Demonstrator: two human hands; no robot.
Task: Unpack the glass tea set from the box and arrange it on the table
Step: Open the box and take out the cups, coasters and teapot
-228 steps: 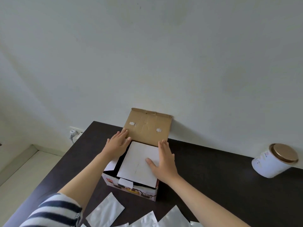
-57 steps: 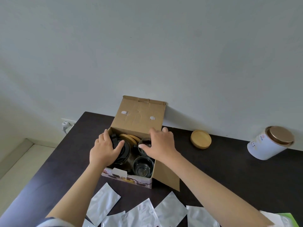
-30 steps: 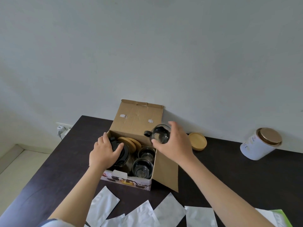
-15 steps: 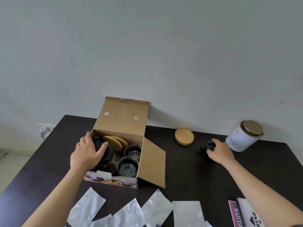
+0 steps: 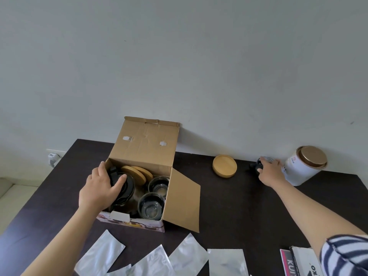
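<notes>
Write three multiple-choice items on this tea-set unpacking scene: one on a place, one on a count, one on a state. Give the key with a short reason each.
1. Where does the loose wooden coaster lie?
A. on the table between the box and the right hand
B. inside the box
C. on top of the white tin

2. How many glass cups show inside the box?
A. none
B. two
C. five

3. What is the left hand doing?
A. lying flat on a foil pouch
B. gripping the black-lidded teapot in the box
C. hanging off the table

Key: 1 A, it sits on the dark table right of the box, short of the right hand. 2 B, a near cup and a far cup. 3 B, its thumb and fingers curl round the teapot.
</notes>
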